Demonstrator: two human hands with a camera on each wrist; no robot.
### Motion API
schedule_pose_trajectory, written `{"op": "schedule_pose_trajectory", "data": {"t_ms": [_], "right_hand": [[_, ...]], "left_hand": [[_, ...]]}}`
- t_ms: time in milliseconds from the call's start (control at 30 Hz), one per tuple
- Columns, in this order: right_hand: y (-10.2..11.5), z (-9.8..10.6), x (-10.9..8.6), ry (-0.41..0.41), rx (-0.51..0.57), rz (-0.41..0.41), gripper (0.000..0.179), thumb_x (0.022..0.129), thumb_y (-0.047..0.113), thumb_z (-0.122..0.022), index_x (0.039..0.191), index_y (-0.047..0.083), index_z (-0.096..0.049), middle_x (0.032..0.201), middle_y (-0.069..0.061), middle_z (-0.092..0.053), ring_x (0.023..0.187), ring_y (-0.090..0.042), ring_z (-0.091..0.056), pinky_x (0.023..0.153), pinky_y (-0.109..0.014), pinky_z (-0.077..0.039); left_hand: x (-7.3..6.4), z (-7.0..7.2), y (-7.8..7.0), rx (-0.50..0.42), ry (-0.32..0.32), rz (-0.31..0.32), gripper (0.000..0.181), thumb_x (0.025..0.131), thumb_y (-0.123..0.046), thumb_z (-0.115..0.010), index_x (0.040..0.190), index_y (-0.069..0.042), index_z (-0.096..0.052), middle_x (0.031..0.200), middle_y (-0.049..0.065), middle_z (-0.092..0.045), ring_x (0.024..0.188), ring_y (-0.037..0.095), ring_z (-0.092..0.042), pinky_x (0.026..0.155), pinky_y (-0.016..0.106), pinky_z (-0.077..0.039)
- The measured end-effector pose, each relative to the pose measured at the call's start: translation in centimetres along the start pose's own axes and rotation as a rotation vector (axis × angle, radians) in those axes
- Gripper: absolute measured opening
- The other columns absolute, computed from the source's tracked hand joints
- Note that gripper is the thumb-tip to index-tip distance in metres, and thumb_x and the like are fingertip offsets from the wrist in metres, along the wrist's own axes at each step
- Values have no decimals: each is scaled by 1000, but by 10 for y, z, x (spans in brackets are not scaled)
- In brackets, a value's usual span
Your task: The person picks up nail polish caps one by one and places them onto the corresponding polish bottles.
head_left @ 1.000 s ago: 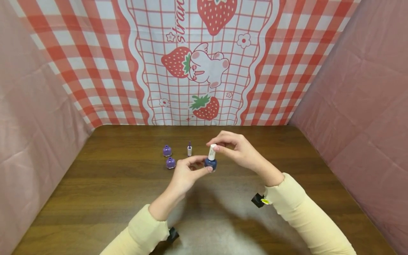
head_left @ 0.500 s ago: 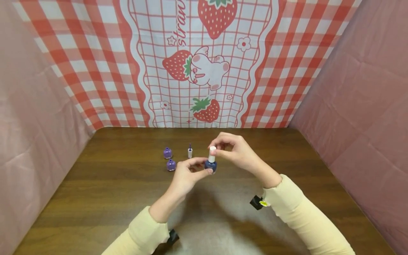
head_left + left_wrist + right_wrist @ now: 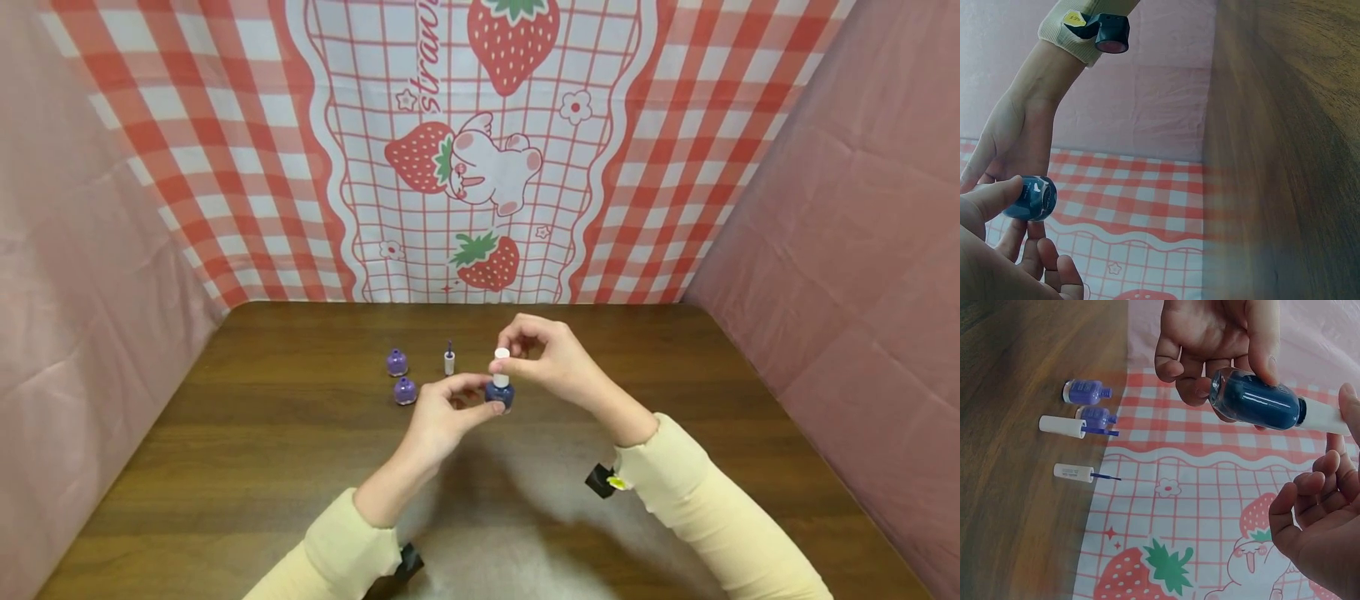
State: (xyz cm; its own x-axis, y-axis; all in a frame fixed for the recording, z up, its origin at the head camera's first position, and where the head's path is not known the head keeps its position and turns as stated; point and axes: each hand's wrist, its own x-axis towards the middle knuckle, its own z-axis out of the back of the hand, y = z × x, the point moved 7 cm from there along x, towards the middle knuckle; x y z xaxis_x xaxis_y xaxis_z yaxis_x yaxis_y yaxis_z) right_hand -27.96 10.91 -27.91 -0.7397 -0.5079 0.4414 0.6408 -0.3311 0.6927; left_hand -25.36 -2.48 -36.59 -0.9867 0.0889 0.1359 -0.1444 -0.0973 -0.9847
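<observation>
Above the table, my left hand point(image 3: 442, 417) holds a dark blue nail polish bottle point(image 3: 501, 395) between thumb and fingers. The bottle stands nearly upright in the head view. My right hand point(image 3: 551, 354) pinches its white cap point(image 3: 502, 357) from the right. In the right wrist view, a narrow dark neck shows between the white cap point(image 3: 1322, 417) and the glass of the nail polish bottle point(image 3: 1257, 400). The left thumb lies over the glass of the nail polish bottle point(image 3: 1032, 199) in the left wrist view, where the cap is mostly hidden.
Two purple nail polish bottles point(image 3: 397, 363) stand uncapped on the wooden table point(image 3: 262, 433), left of the hands. A white brush cap point(image 3: 449, 363) stands brush-up near them. The right wrist view also reveals a second brush cap point(image 3: 1063, 426). Strawberry-patterned cloth point(image 3: 487, 258) hangs behind.
My right thumb and fingers have shifted round the white cap, with the thumb now lying across it. The left hand keeps its hold on the bottle. The head view has tilted slightly.
</observation>
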Motion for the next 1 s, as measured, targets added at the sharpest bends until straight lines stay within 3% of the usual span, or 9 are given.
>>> {"op": "schedule_pose_trajectory", "data": {"t_ms": [167, 300, 433, 533, 633, 867, 1000], "right_hand": [[-7, -2, 0, 6, -3, -32, 20, 77, 9, -77, 87, 8, -60, 77, -3, -53, 69, -15, -47, 58, -24, -40], [-10, -4, -3, 52, 22, -60, 20, 86, 17, -70, 103, 10, -62, 85, -1, -58, 73, -16, -50, 62, -26, -43], [-10, -5, -6, 119, 80, -1, 29, 95, 18, -56, 123, 13, -60, 105, 0, -62, 86, -18, -53, 73, -28, -47], [-5, -5, -6, 162, 118, 85, 32, 98, 16, -49, 128, 10, -57, 114, -1, -60, 96, -20, -52, 80, -31, -45], [0, -5, -6, 194, 135, 138, 32, 99, 13, -46, 129, 7, -57, 112, -2, -58, 98, -19, -49, 81, -31, -42], [2, -7, -6, 198, 111, 150, 28, 98, 8, -47, 120, 10, -64, 107, 0, -58, 98, -17, -51, 81, -30, -43], [3, -6, -5, 189, 125, 168, 25, 97, 5, -48, 114, 8, -66, 107, -2, -59, 101, -18, -54, 84, -33, -46]], "left_hand": [[1, -1, 2, -1, 9, 8, 32, 73, -16, -81, 103, -11, -72, 88, 5, -67, 77, 15, -57, 68, 28, -48], [1, -1, 1, -12, 12, 16, 31, 74, -15, -80, 104, -11, -71, 88, 5, -67, 76, 15, -57, 67, 27, -47], [-4, 2, -11, -12, 6, 18, 29, 76, -9, -78, 103, -6, -71, 86, 6, -67, 73, 17, -56, 64, 26, -46], [-8, 3, -22, -6, 13, 23, 27, 77, -5, -76, 103, -2, -70, 86, 8, -66, 71, 15, -55, 64, 26, -45], [-11, 3, -28, -9, 21, 18, 27, 77, -4, -76, 103, -1, -70, 85, 8, -66, 71, 14, -55, 64, 25, -45], [-3, 1, -4, -45, 23, 15, 30, 75, -10, -79, 104, -9, -71, 85, 3, -66, 74, 15, -56, 65, 26, -47], [-1, 3, -2, -51, 23, -6, 30, 75, -14, -80, 103, -10, -72, 86, 4, -66, 75, 15, -57, 65, 27, -47]]}}
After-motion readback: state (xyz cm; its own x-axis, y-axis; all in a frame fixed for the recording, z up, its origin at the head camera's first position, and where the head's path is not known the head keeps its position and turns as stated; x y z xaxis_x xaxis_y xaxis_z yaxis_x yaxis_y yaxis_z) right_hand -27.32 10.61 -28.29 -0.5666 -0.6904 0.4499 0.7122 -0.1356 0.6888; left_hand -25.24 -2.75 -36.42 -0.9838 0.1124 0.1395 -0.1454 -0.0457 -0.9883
